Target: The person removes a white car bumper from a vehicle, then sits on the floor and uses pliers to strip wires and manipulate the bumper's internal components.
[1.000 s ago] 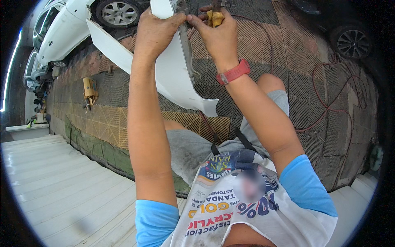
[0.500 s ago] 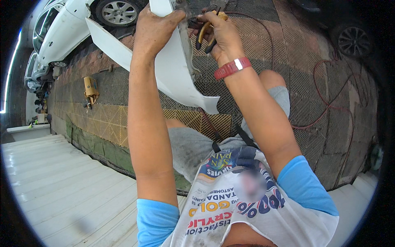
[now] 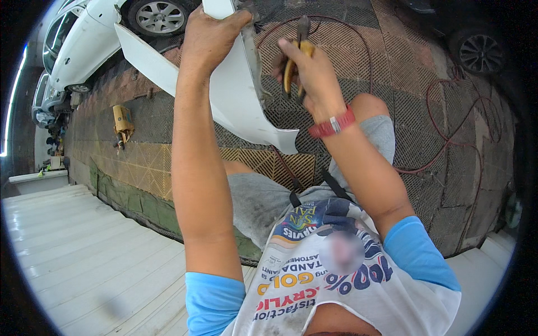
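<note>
My left hand (image 3: pixel 212 40) grips the top of a long white curved panel (image 3: pixel 240 109), which looks like a car bumper cover. Its thumb lies across the panel's right edge, and the fingers are mostly hidden behind it. One wing of the panel runs out to the upper left, while the lower end curves toward my knees. To the right of the panel, my right hand (image 3: pixel 320 78) is closed on pliers with yellow and black handles (image 3: pixel 307 48). The pliers' dark jaws point up and stand apart from the panel's edge.
A white car (image 3: pixel 89 42) stands at the upper left, and a dark car's wheel (image 3: pixel 481 53) shows at the upper right. Red hose (image 3: pixel 437 154) loops over the ribbed floor mats. A brown package (image 3: pixel 123 123) lies at left, beyond a white corrugated surface (image 3: pixel 84 257).
My right hand has drawn back from the panel's edge, down and to the right, with the pliers now turned upward. The left hand and the panel have barely moved.
</note>
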Demonstrator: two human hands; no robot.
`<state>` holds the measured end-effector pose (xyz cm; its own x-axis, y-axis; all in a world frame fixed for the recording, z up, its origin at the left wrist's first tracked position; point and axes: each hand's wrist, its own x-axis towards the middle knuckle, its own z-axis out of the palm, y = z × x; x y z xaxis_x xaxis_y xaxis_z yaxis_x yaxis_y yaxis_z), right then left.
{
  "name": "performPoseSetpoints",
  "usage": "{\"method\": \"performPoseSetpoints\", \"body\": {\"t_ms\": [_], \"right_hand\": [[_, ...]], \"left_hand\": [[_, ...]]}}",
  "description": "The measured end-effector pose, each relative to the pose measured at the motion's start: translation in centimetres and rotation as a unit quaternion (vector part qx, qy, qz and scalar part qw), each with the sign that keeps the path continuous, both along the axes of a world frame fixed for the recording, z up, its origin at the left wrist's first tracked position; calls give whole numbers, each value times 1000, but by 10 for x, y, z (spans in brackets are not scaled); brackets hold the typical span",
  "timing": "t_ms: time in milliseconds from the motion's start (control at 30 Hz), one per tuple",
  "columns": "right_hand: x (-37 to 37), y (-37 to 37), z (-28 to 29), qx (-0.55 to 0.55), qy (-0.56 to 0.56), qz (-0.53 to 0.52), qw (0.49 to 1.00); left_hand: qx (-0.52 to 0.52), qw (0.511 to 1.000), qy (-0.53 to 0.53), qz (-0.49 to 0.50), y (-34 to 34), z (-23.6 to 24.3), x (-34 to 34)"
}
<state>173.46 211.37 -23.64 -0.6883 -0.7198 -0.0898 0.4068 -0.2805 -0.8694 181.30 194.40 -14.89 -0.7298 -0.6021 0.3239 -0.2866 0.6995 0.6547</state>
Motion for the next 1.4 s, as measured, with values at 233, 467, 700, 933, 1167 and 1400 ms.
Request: {"method": "performPoseSetpoints", "body": {"t_ms": [233,467,700,933,1167,1400], "right_hand": [[0,20,32,5,459,-176,871],[-59,-14,18,73,634,-167,751],[-14,-24,-36,6,530,-231,816],[-17,-42,-43,-15,487,-206,849],[-7,-29,-38,-51,367,-117,922],[-19,-7,7,-16,315,-19,949]], "left_hand": [[-3,1000,18,-7,2,-3,-4],[-7,999,42,8,19,4,2],[-10,996,83,-28,17,4,14],[75,996,56,2,27,14,17],[69,996,47,-15,15,11,26],[82,996,33,4,6,11,40]]}}
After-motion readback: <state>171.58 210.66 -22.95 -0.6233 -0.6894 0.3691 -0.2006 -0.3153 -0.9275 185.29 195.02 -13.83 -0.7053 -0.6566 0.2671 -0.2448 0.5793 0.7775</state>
